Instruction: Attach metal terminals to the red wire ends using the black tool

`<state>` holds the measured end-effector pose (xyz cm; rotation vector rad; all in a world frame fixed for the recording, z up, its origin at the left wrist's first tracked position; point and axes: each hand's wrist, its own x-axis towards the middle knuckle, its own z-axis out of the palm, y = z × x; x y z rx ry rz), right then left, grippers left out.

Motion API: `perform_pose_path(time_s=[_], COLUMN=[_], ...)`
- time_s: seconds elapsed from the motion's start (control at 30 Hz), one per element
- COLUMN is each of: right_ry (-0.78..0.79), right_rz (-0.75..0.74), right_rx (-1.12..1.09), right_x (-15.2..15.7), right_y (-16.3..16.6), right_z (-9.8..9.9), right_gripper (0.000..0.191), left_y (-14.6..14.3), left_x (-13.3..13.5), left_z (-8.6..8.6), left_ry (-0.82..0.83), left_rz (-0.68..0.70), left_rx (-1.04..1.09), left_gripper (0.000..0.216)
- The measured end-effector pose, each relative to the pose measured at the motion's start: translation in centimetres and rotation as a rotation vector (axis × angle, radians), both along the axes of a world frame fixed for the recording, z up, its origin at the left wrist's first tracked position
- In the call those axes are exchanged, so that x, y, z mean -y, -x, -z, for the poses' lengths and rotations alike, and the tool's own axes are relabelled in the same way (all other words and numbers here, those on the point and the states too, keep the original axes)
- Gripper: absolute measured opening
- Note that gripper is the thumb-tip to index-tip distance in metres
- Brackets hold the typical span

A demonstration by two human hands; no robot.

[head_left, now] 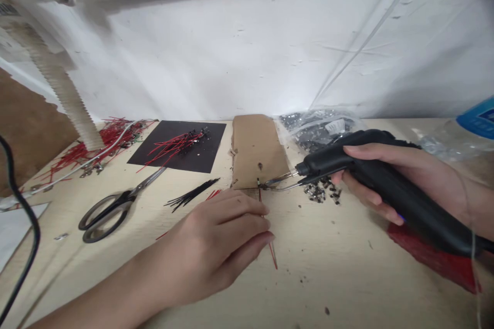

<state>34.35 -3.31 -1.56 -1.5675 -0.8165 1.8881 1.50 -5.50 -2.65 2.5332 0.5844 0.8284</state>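
Observation:
My left hand (216, 239) is closed, fingertips pinching a thin red wire (274, 257) that runs past them toward me. The wire's far end lies at the near edge of a brown cardboard piece (258, 141). In my right hand (432, 175) is a black soldering gun (386, 182), its grip wrapped by my fingers. Its metal tip and a curved metal tube meet at a small dark part (263, 186) beside the wire's end. Whether tip and wire touch is too small to tell. Small metal connectors (322, 191) lie under the gun's nose.
Black-handled scissors (116, 211) and a bundle of black wires (191, 194) lie left. Behind them, a dark sheet (210, 146) carries red-wired parts. A heap of red wires (111, 136) surrounds a ribbed pipe (69, 87). A clear bag of parts (316, 126) rests against the wall.

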Motion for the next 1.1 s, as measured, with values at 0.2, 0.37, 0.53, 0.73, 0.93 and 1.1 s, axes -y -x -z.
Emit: perform_pose_path(time_s=[0.2,0.37,0.53,0.73,0.93,1.1], right_ry=[-0.003,0.026,0.055,0.015,0.018,0.036], right_rz=[-0.006,0.007,0.020,0.035,0.013,0.022], right_rx=[-0.032,-0.028,-0.041,-0.034,-0.023,-0.020], right_x=[0.01,0.03,-0.01,0.15,0.12,0.15], right_y=[0.23,0.23,0.15,0.32,0.64,0.74], right_z=[-0.18,-0.36,-0.26,-0.39,-0.64,-0.82], right_gripper=[0.047,0.049,0.049,0.047,0.049,0.049], left_y=[-0.14,-0.24,-0.18,-0.18,-0.22,-0.21], left_x=[-0.05,0.00,-0.03,-0.15,-0.04,0.03], left_z=[-0.18,-0.31,-0.26,-0.26,-0.25,-0.14], left_ry=[0.005,-0.004,0.001,0.003,0.008,0.013], left_rz=[0.001,-0.002,0.003,0.001,0.000,0.004], left_rx=[0.000,0.010,0.003,0.003,0.009,0.015], left_gripper=[0.014,0.014,0.014,0.013,0.013,0.014])
